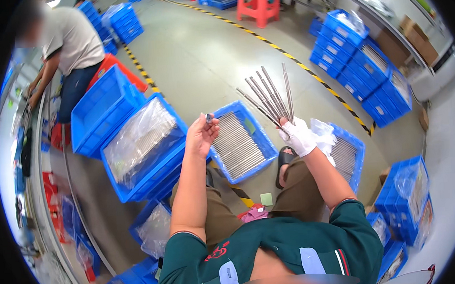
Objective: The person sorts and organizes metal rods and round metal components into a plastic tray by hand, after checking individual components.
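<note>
My right hand (300,138), in a white glove, grips a fanned bunch of several thin metal rods (272,97). The rods point up and away from me, with one standing apart on the right. My bare left hand (201,136) is raised with its fingers curled round a small dark metal piece (209,118); whether it is a short part or the end of a longer one, I cannot tell. Between and below the hands sits a blue crate (263,125) lined with plastic, with rows of similar rods (236,146) inside. Another blue crate (361,153) of rods lies beyond my right forearm.
Stacked blue crates (148,193) with plastic-covered rods stand at left, beside an emptier crate (90,121). More crate stacks (354,53) line the right. A person (73,42) works at the left bench. A red stool (259,5) stands far off; yellow-black tape (284,51) crosses the floor.
</note>
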A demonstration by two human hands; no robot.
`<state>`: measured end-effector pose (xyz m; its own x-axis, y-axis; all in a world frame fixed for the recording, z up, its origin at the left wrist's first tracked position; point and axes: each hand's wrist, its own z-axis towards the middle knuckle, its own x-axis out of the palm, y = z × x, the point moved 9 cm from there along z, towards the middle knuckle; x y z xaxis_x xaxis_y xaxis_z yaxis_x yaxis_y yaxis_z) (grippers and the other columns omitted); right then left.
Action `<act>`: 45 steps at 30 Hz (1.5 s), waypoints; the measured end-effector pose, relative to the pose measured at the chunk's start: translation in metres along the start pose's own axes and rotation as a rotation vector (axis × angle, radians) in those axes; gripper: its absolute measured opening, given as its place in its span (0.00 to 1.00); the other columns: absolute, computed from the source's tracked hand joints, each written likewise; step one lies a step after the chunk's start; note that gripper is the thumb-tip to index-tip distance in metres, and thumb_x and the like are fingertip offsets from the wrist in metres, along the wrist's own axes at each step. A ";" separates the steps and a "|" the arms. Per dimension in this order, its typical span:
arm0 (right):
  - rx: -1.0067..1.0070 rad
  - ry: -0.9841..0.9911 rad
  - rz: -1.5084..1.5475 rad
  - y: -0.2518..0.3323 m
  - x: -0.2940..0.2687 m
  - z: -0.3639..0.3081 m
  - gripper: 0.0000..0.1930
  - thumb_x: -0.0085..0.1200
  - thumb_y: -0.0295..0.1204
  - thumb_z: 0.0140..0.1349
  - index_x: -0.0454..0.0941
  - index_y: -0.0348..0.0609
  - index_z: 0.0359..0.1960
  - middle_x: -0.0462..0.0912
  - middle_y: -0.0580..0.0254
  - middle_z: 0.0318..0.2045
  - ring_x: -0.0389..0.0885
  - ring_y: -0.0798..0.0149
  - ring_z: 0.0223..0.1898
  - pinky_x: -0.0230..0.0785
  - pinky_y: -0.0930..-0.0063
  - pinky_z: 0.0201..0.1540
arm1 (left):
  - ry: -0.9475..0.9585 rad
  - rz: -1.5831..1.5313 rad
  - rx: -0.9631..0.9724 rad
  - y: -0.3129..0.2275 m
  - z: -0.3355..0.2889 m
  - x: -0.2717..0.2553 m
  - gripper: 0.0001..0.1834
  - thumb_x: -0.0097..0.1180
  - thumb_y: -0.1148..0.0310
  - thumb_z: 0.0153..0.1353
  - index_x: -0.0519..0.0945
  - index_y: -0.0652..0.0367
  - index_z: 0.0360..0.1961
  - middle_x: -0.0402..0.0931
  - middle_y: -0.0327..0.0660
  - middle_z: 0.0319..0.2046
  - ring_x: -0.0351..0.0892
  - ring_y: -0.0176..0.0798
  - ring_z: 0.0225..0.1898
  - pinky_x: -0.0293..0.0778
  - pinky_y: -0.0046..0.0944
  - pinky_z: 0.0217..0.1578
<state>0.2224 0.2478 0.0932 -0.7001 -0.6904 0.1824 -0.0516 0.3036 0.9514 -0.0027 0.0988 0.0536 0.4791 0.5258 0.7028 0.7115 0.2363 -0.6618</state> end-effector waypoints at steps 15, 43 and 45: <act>0.171 0.410 -0.388 -0.060 0.079 0.035 0.11 0.52 0.35 0.59 0.73 0.40 0.25 0.66 0.74 0.14 0.60 0.79 0.17 0.53 0.82 0.19 | -0.055 0.637 -0.191 -0.036 -0.028 -0.015 0.11 0.59 0.61 0.50 0.72 0.52 0.20 0.58 0.25 0.14 0.52 0.21 0.14 0.46 0.24 0.15; 0.217 0.141 0.429 -0.065 0.086 0.058 0.07 0.47 0.29 0.62 0.70 0.37 0.34 0.74 0.60 0.25 0.74 0.65 0.22 0.68 0.72 0.25 | -0.056 0.075 -0.132 0.092 -0.031 0.017 0.14 0.46 0.60 0.64 0.68 0.54 0.23 0.58 0.30 0.14 0.50 0.24 0.10 0.47 0.25 0.11; 0.129 0.002 0.187 -0.065 0.078 0.065 0.08 0.48 0.26 0.60 0.70 0.34 0.37 0.78 0.46 0.35 0.80 0.53 0.36 0.75 0.63 0.38 | -0.056 0.111 -0.134 0.106 -0.030 0.028 0.15 0.45 0.59 0.64 0.68 0.54 0.23 0.58 0.29 0.15 0.49 0.23 0.10 0.46 0.25 0.11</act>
<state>0.1246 0.2170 0.0293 -0.7048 -0.6154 0.3530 -0.0117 0.5076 0.8615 0.1014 0.1138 0.0110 0.5323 0.5879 0.6091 0.7193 0.0652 -0.6916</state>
